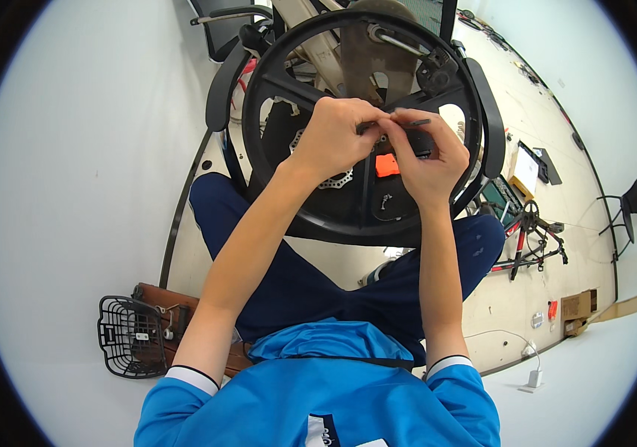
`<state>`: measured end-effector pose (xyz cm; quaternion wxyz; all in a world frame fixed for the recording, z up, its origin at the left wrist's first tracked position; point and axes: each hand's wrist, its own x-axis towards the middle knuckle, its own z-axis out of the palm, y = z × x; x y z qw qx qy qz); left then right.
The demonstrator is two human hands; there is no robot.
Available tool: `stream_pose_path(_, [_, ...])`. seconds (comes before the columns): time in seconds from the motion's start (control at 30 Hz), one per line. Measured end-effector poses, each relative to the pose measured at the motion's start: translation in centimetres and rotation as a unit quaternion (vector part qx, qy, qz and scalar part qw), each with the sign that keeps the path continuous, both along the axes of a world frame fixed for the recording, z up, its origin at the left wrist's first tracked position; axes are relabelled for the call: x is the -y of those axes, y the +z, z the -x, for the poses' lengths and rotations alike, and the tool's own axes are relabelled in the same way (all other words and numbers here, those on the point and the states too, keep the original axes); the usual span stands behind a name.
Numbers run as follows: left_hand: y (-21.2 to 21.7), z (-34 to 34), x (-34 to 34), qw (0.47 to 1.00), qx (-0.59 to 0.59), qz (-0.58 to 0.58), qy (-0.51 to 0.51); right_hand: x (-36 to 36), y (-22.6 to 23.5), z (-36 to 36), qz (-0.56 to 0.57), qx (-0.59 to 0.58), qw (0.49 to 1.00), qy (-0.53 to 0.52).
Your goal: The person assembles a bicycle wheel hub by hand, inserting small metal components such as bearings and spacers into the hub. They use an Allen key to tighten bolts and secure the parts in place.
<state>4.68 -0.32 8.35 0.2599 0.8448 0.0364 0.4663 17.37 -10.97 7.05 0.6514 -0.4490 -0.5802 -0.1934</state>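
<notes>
Working at the hub of a black bicycle wheel (288, 89), the person is holding both hands close together over the middle of it, the wheel standing upright between the knees above the pale floor (72, 186). The left hand (333, 138) is curling over the hub with its fingers (367, 113) pinched together on a small dark part that is mostly hidden under them, and what exactly it is cannot be told. The right hand (426, 164) is gripping a thin black rod-like tool (411, 122), thumb and forefinger clamped on its shaft, with the tip meeting the left fingertips. By the look of it, this is a fine fitting or adjusting step at the hub, one hand steadying while the other is working the tool; the next move seems to call for a small, controlled turn or push without letting the pinched part slip. The wheel is a moulded, matt black piece with broad flat spokes and a smooth thick rim, looking like hard plastic or composite. A thin metal brake disc (337, 179) with a scalloped, perforated edge is showing just below the left wrist, and a small bright orange block (387, 165) is sitting behind the spokes near the right palm. A black wire basket (128, 339) of open mesh is lying on the floor, well apart at the person's left.
</notes>
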Motion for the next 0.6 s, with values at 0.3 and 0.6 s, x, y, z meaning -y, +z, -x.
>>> stream_pose_path(0.3, [-0.6,0.0,0.3,0.999,0.024,-0.028,0.002,1.2,-0.1,-0.2,0.065,-0.028,0.996,0.049])
stream_pose_path(0.6, [-1.5,-0.3,0.6,0.999,0.044,-0.001,0.011,0.5,1.0,0.2,0.077,-0.065,0.990,0.102])
